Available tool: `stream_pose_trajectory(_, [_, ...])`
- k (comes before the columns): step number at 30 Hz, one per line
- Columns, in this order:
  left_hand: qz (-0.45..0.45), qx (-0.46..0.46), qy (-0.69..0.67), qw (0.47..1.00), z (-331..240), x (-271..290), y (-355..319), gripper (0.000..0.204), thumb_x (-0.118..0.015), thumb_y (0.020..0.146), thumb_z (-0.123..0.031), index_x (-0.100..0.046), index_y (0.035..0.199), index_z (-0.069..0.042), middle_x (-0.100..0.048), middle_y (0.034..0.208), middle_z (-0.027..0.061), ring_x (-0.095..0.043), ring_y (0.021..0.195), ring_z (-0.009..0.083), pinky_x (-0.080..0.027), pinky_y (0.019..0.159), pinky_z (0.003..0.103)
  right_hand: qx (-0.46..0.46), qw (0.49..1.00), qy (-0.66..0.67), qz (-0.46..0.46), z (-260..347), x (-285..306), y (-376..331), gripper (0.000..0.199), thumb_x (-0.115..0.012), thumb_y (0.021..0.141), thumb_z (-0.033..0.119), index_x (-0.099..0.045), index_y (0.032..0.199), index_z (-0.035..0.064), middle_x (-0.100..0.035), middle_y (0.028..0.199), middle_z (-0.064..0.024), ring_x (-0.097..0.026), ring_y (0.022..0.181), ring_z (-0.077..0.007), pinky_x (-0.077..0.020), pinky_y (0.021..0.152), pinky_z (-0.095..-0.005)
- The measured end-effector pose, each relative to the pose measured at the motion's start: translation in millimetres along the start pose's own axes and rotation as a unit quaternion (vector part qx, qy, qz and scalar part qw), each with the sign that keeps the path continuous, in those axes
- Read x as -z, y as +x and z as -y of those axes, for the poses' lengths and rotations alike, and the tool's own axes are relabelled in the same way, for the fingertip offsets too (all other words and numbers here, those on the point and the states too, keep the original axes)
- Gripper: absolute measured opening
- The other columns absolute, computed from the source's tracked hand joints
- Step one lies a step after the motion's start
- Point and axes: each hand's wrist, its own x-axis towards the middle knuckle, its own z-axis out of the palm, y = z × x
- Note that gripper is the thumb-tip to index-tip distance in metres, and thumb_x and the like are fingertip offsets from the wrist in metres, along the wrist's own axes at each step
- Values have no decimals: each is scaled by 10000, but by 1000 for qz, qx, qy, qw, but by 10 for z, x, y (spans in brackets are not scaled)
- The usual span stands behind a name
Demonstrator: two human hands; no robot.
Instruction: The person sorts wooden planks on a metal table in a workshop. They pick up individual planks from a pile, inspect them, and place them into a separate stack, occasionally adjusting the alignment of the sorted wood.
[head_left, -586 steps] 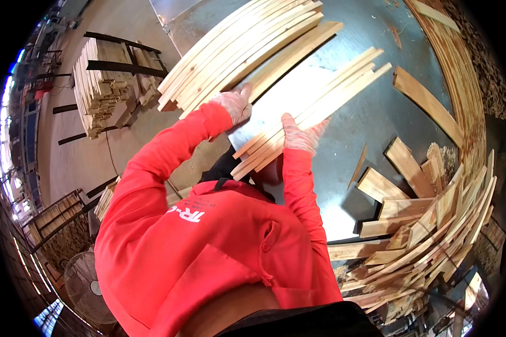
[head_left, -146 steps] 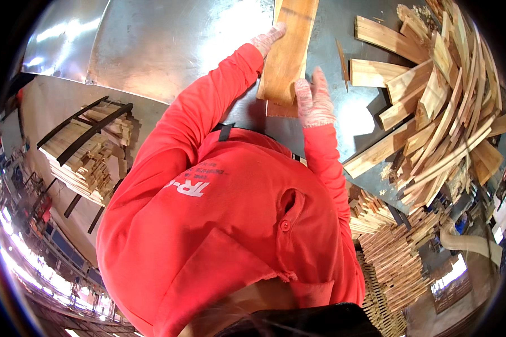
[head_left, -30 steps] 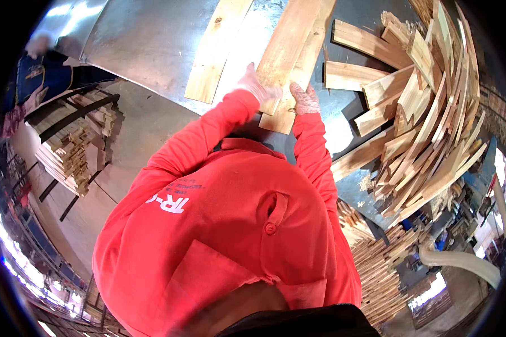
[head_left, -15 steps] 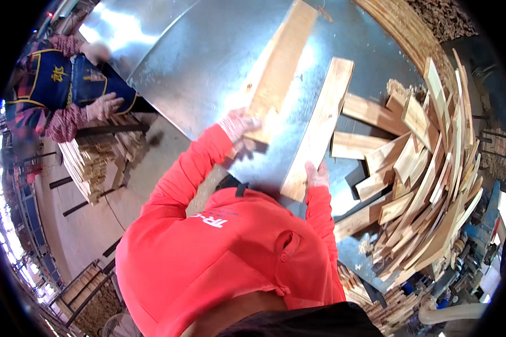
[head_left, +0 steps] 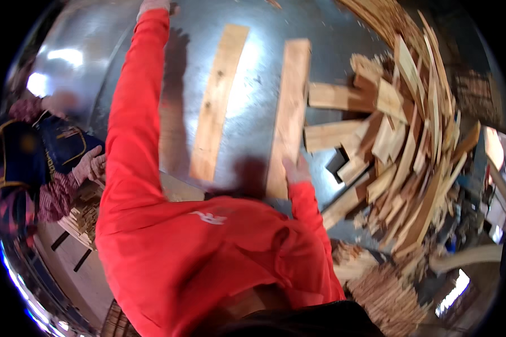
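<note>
Two wooden boards lie lengthwise side by side on the shiny metal tabletop [head_left: 258, 121]. My right hand [head_left: 297, 170] grips the near right edge of the right-hand board [head_left: 289, 109], its fingers a little blurred. The left-hand board [head_left: 218, 101], marked with dark knots, has no hand on it. My left arm stretches far forward, and my left hand [head_left: 154, 5] is at the top edge of the view, past the boards. Most of it is cut off, so its fingers and anything in them cannot be made out.
A large heap of loose wooden offcuts [head_left: 416, 146] covers the table's right side, some ends pointing toward the right-hand board. At the left stands a co-worker in a dark blue apron [head_left: 62, 140], a gloved hand [head_left: 90, 164] above stacked wood strips [head_left: 84, 216].
My left hand has left the wood it held and reached far forward. A knotted board now lies alone on the left. My right hand stays at its board; the whole view has shifted.
</note>
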Motion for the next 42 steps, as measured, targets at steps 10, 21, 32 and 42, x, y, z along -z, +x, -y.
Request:
stream_pose_trajectory(10, [126, -626, 295, 711, -991, 386, -2276, 942, -786, 635, -401, -324, 1436, -220, -481, 1364, 122, -475, 1242, 326, -354, 1041, 534, 377, 844, -382, 4, 1722, 949, -38, 447, -625, 842, 261, -558, 1239, 67, -616, 1140, -188, -588, 1046, -370, -485, 889, -413])
stream_pose_trajectory(21, [613, -152, 173, 755, -842, 542, -2856, 561, -674, 740, -525, -671, 1041, -52, -672, 827, 117, -627, 776, 195, -495, 696, 367, 488, 737, -234, -405, 1712, 1982, -1337, 359, -700, 768, 14, -636, 1121, 0, -673, 938, -159, -632, 819, -310, -505, 759, -380])
stream_pose_trajectory(32, [206, -50, 409, 888, 1154, 1732, -3821, 413, -633, 848, -357, -584, 1120, -50, -651, 987, 214, -634, 931, 379, -488, 770, 463, 427, 738, -200, -482, 1301, 3112, -2675, 331, -651, 786, -21, -608, 1114, -36, -655, 1025, -178, -650, 897, -264, -532, 808, -342])
stream_pose_trajectory(42, [455, -173, -79, 870, -1345, 716, -5035, 489, -562, 859, -80, -447, 1326, 8, -563, 1237, 148, -549, 1131, 241, -429, 964, 336, 575, 711, 302, -271, 618, 3911, -3599, 161, -447, 939, 144, -525, 834, 50, -461, 621, 14, -423, 512, -87, -344, 431, -253])
